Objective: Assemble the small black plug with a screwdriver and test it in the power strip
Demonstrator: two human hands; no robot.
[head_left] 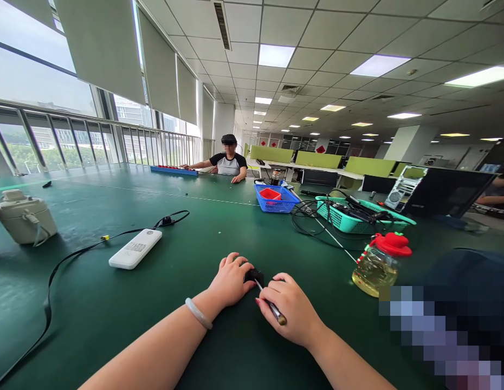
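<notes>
Both hands (pixel 231 281) pinch small black part (pixel 254 275) between them.

The table (pixel 114 303) is dark green all over, crossed by a thin pale line. A small black part (pixel 254 275) sits between the hands, and the slim tool (pixel 272 309) over it is silver with a brownish end. The bangle (pixel 198 313) is milky white. A white power bank (pixel 135 248) trails a black cable (pixel 52 276) with a yellow tag. The bag (pixel 24 216) is cream. The blue basket (pixel 275 199) holds something red; the other basket (pixel 349 219) is teal with black cables. The bottle (pixel 378 265) holds yellowish liquid under a red lid with a green tuft. Far partitions (pixel 319 159) are lime green.
</notes>
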